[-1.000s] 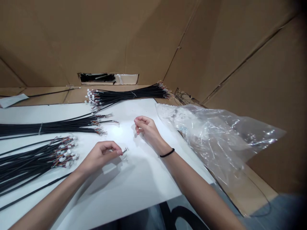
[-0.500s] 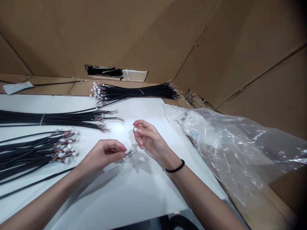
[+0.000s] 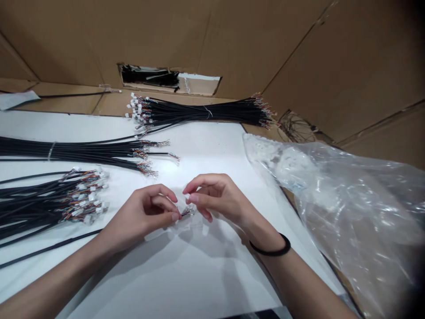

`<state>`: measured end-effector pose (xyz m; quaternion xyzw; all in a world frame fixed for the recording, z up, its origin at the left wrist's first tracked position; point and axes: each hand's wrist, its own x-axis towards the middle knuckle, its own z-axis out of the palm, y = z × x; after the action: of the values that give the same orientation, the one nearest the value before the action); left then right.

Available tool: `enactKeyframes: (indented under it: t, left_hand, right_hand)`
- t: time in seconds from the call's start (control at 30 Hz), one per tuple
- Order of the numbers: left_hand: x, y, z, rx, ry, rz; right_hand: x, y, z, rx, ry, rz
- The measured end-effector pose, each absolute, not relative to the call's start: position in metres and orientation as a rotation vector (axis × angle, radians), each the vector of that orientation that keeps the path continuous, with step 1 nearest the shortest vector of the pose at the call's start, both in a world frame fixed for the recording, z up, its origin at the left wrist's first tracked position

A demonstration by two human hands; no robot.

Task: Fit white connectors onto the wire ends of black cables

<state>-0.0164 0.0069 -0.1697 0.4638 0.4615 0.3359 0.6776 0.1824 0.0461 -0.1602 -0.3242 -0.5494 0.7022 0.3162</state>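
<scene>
My left hand (image 3: 146,215) pinches the end of a black cable (image 3: 49,248) that runs off to the lower left across the white sheet (image 3: 186,270). Thin coloured wire ends (image 3: 186,211) stick out past its thumb. My right hand (image 3: 215,197), with a black band on its wrist, has thumb and forefinger pinched together right at those wire ends; whatever small part it holds there is too small to make out. The two hands meet fingertip to fingertip just above the sheet.
Bundles of black cables lie around: one with white connectors (image 3: 199,113) at the back, a tied bundle (image 3: 76,150) on the left, and a loose pile with connectors (image 3: 53,199) below it. A crumpled clear plastic bag (image 3: 348,204) lies on the right. Cardboard walls (image 3: 232,40) stand behind.
My right hand has come from farther back on the sheet toward my left hand until their fingertips meet at the wire ends. The view has shifted downward and to the left.
</scene>
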Motion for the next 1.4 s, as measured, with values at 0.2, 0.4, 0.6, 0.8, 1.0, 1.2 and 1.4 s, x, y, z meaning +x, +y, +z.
enactKeyframes:
  t: [0.2,0.4,0.6,0.8,1.0,1.2,1.4]
  left_hand:
    - [-0.0168,0.0049,-0.1723,0.998,1.009,0.789]
    - [-0.0155,0.0053,-0.17,0.979,1.028,0.779]
    - [-0.0145,0.0054,-0.1711,0.991,1.011,0.787]
    - [-0.0147,0.0055,-0.1685,0.972,1.013,0.762]
    - [-0.0151,0.0064,-0.1682,0.975,1.013,0.747]
    - [-0.0157,0.0049,-0.1685,0.985,1.012,0.747]
    - [-0.0149,0.0052,-0.1681,0.987,1.012,0.753]
  right_hand:
    - [0.1823,0.0476,-0.1669,-0.917,-1.601,1.832]
    - [0.1829,0.0462,-0.1648,-0.979,-1.618,1.866]
    - [0.1801,0.043,-0.1594,-1.025,-1.578,1.846]
    - [0.1793,0.0438,-0.1597,-1.044,-1.551,1.876]
    - [0.1803,0.0441,-0.1593,-1.044,-1.556,1.879]
    - [0.1809,0.0439,-0.1596,-1.056,-1.567,1.885]
    - [0.1806,0.0448,-0.1592,-1.1,-1.583,1.89]
